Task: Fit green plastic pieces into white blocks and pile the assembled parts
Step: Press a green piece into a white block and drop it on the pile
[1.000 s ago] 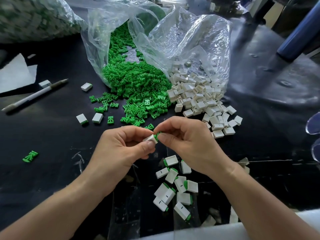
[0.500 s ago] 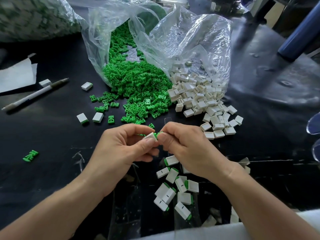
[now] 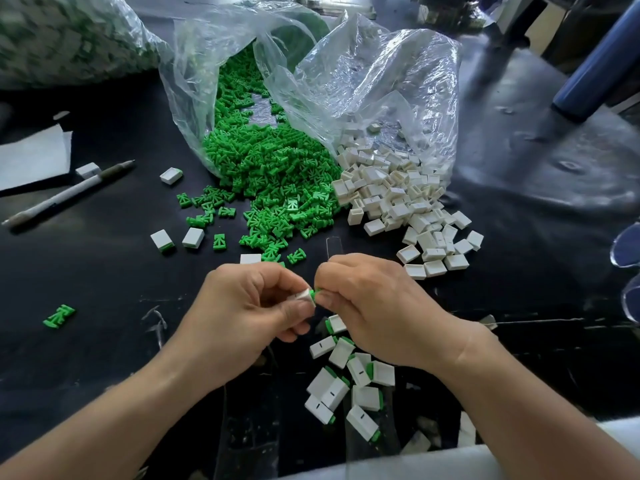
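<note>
Green piece (image 3: 316, 292) pinched by right hand (image 3: 374, 313), partly in white block (image 3: 304, 294) pinched by left hand (image 3: 242, 313); ten-odd assembled parts (image 3: 346, 382) piled near; green heap (image 3: 277, 174), white heap (image 3: 398, 202) unfitted.

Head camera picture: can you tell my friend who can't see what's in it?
Two hands meet over a black table: the left hand pinches a white block while the right hand presses a green piece into it. Finished parts lie piled nearer the camera; loose green pieces and white blocks spill from clear bags behind.
</note>
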Demonstrator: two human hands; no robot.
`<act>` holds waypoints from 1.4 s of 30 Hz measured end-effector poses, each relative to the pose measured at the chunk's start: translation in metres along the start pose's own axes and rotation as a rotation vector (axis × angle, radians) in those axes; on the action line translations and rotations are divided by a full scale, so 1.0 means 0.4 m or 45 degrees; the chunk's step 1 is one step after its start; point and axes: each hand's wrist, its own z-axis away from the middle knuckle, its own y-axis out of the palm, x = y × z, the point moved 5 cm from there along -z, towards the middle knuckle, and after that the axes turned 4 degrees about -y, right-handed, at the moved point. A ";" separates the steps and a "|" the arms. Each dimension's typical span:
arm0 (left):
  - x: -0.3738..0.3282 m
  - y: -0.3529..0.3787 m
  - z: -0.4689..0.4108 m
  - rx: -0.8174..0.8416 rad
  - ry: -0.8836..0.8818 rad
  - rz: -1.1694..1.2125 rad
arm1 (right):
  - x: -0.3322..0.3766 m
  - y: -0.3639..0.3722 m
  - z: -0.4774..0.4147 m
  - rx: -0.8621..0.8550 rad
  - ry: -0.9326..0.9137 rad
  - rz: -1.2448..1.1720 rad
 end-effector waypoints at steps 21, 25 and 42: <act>-0.035 -0.003 0.003 0.076 0.135 0.531 | 0.005 0.056 -0.011 0.151 0.428 -1.679; -0.037 0.004 0.003 0.102 0.165 0.565 | 0.004 0.056 -0.007 0.124 0.441 -1.701; -0.038 0.012 0.013 0.055 0.237 0.573 | 0.016 0.039 0.005 0.085 0.409 -1.404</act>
